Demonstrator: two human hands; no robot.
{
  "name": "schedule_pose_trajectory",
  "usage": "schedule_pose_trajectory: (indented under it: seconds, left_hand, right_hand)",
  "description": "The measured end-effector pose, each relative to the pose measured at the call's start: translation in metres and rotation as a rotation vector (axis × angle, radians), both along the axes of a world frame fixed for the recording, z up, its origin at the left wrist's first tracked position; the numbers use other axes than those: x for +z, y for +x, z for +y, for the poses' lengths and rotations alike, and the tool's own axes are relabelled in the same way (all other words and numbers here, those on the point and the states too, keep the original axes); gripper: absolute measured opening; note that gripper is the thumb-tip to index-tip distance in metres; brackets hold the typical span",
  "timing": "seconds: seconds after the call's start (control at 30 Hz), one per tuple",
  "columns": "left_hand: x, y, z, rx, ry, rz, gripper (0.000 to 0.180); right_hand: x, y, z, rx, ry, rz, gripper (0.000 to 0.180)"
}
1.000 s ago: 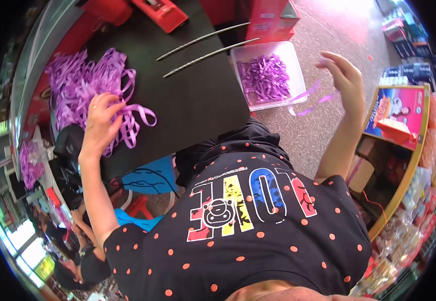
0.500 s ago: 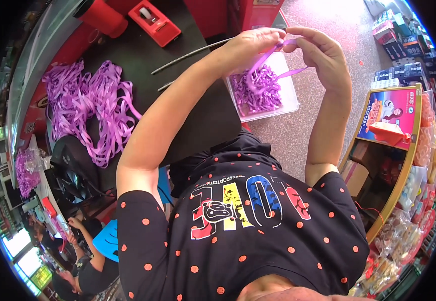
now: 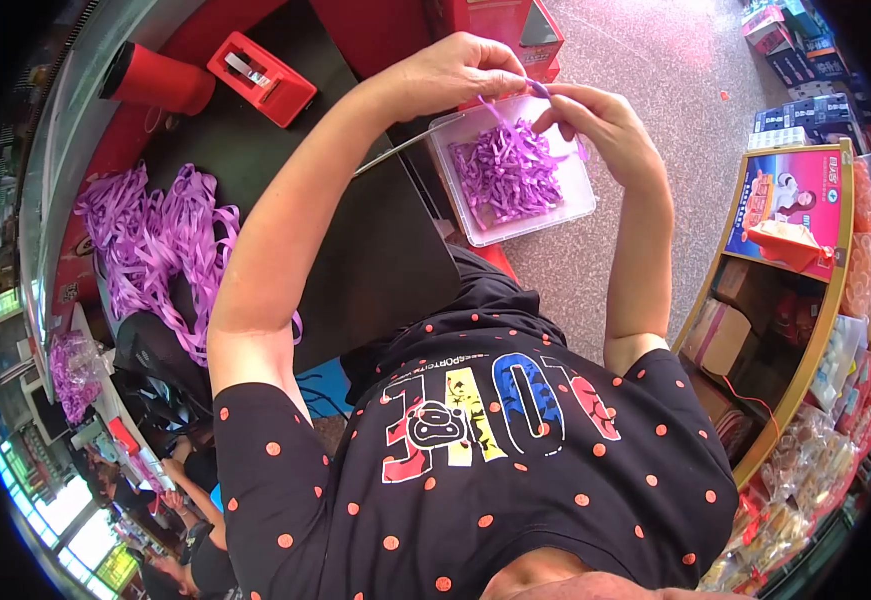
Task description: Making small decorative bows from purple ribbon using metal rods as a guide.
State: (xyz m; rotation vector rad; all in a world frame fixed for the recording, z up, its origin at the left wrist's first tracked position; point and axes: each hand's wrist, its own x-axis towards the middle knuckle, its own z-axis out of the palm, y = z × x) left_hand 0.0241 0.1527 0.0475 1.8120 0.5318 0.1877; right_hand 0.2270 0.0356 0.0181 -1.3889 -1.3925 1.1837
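Both hands meet at fingertip height above a clear plastic bin. My left hand (image 3: 465,75) is closed in a pinch on a strip of purple ribbon (image 3: 498,117). From the right, my right hand (image 3: 600,128) pinches the same ribbon, and a short tail hangs below its fingers. Beneath them the clear bin (image 3: 482,237) holds a heap of small folded or knotted purple ribbon pieces (image 3: 510,175). A large loose pile of long purple ribbon (image 3: 160,245) lies on the dark table to the left. Exactly how the ribbon is looped between the fingertips is too small to tell.
On the dark table (image 3: 375,255) stand a red tape dispenser (image 3: 261,79) and a red cylindrical cup (image 3: 160,80). A thin metal rod (image 3: 392,152) lies near the bin. A wooden display cabinet (image 3: 790,300) is on the right. Another person's arm (image 3: 195,495) shows at lower left.
Both hands have moved slightly left and down, still pinching the ribbon between them. My view has shifted, so more of the bin shows now.
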Motion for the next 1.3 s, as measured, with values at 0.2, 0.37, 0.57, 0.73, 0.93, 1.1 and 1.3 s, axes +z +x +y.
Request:
schedule_pose_trajectory:
  seconds: [0.2,0.37,0.57,0.73,0.93,1.1,1.3]
  left_hand:
    - [-0.003,-0.022,0.037,-0.032,0.24,0.153,0.029]
    - [-0.01,-0.055,0.044,0.049,0.23,0.297,0.028]
    - [-0.007,-0.081,0.024,0.326,0.576,0.244,0.025]
    - [-0.01,-0.082,-0.029,0.826,0.592,0.238,0.02]
    - [-0.026,-0.072,-0.054,0.911,0.756,0.2,0.017]
    - [-0.039,-0.072,-0.053,0.895,0.765,0.148,0.015]
    - [-0.047,-0.073,-0.05,0.942,0.709,0.062,0.013]
  right_hand:
    - [-0.041,-0.039,0.034,-0.087,-0.055,0.158,0.025]
    - [-0.07,-0.08,0.045,0.101,-0.159,0.624,0.025]
    - [-0.083,-0.108,0.046,0.144,-0.247,0.831,0.024]
    - [-0.084,-0.121,0.041,0.094,-0.269,0.924,0.023]
    - [-0.082,-0.132,0.036,0.075,-0.29,0.994,0.021]
    - [-0.082,-0.137,0.034,0.059,-0.273,1.027,0.021]
    - [-0.082,-0.14,0.033,-0.008,-0.263,0.921,0.021]
